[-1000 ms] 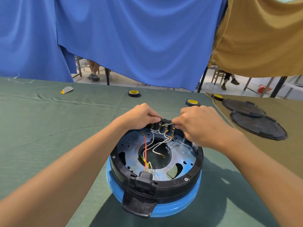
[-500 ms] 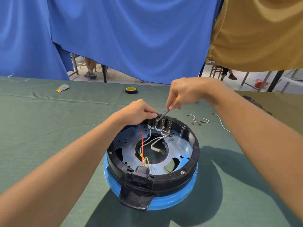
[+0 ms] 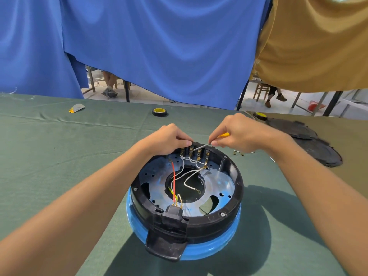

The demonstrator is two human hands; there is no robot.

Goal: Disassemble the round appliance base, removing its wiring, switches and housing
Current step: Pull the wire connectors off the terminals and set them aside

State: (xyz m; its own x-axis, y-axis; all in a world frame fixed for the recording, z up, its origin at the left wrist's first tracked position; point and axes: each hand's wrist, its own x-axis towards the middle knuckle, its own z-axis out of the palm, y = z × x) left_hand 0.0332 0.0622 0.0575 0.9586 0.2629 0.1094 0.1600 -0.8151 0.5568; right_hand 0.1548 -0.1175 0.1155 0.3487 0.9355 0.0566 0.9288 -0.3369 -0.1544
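Note:
The round appliance base (image 3: 238, 188) lies upside down in front of me, a black ring over a blue shell, with a metal plate inside. White wires (image 3: 191, 172) and one red wire (image 3: 173, 180) run from a row of brass terminals (image 3: 199, 153) at the far rim to a black plug socket (image 3: 172, 215) at the near rim. My left hand (image 3: 167, 139) grips the far rim beside the terminals. My right hand (image 3: 241, 132) holds a yellow-handled screwdriver (image 3: 201, 146), its tip at the terminals.
A black tape roll (image 3: 160, 112) and a small grey and yellow scrap (image 3: 76, 107) lie far back on the green cloth. Two black round covers (image 3: 316, 148) sit at the right. Small loose metal parts (image 3: 239, 153) lie just right of the base. Blue and tan cloths hang behind.
My right hand has come down from above the base, bringing the screwdriver flatter against the terminals. My left hand has stayed on the far rim.

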